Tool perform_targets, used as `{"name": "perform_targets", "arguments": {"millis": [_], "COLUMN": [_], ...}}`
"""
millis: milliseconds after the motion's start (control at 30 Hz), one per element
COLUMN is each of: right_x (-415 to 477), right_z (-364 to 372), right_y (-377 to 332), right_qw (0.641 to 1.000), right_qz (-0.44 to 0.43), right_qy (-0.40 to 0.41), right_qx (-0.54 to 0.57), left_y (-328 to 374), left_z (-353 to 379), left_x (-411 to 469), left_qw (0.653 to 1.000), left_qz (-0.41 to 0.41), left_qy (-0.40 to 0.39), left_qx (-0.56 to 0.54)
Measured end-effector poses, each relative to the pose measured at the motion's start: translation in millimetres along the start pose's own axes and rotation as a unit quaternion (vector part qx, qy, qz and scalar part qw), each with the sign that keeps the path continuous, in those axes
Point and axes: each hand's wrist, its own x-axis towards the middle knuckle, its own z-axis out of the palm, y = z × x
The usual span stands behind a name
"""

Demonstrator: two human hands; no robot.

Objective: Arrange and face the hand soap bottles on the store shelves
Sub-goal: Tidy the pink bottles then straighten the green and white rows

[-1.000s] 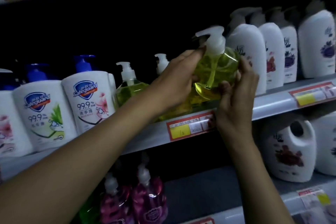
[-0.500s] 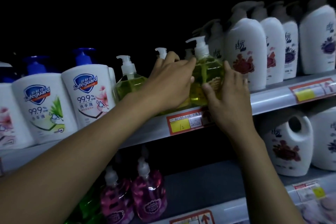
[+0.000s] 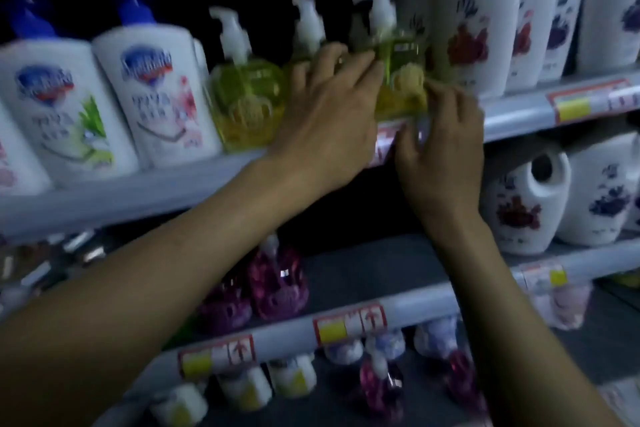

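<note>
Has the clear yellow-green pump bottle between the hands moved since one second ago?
Yes. The clear yellow-green pump bottle came down: it was raised and tilted above the grey shelf edge, and now it stands on it, upright.

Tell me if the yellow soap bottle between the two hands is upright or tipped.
Upright: the yellow soap bottle sits base-down on the shelf, its white pump straight above.
</note>
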Motion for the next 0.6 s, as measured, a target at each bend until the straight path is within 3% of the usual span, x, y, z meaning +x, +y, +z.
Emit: {"name": "perform_targets", "arguments": {"millis": [100,167,233,300,367,433,467,500,533,600], "right_x": [-48,-85,-119,-153,-187,-215,-228,-238,-248,-267], "right_z": [-17,-31,-39,-42,-39,-31,-25,-15,-4,23], "right_y": [-3,7,24,37,49,59,68,81,93,111], "right_qw": [0.999,0.989,0.937,0.831,0.685,0.503,0.45,0.441,0.467,0.596], "right_qz": [-0.041,-0.097,-0.139,-0.143,-0.14,0.017,0.091,0.127,0.149,0.255], "right_qy": [0.014,-0.111,-0.321,-0.536,-0.71,-0.841,-0.857,-0.852,-0.832,-0.736], "right_qx": [-0.012,-0.002,-0.005,-0.032,-0.086,-0.196,-0.234,-0.251,-0.259,-0.193], "left_y": [16,29,42,54,62,66,67,67,67,64], "left_z": [13,35,66,105,145,183,197,207,216,232], "left_x": [-65,-126,-196,-261,-309,-340,-349,-355,-360,-370], "left_qw": [0.99,0.985,0.977,0.946,0.883,0.817,0.788,0.762,0.748,0.731], "left_qz": [0.032,0.093,0.165,0.182,0.153,0.044,-0.024,-0.089,-0.136,-0.197], "left_qy": [0.105,0.097,-0.012,-0.211,-0.414,-0.54,-0.567,-0.58,-0.578,-0.569], "left_qx": [-0.087,-0.109,-0.138,-0.167,-0.16,-0.198,-0.238,-0.272,-0.297,-0.32]}}
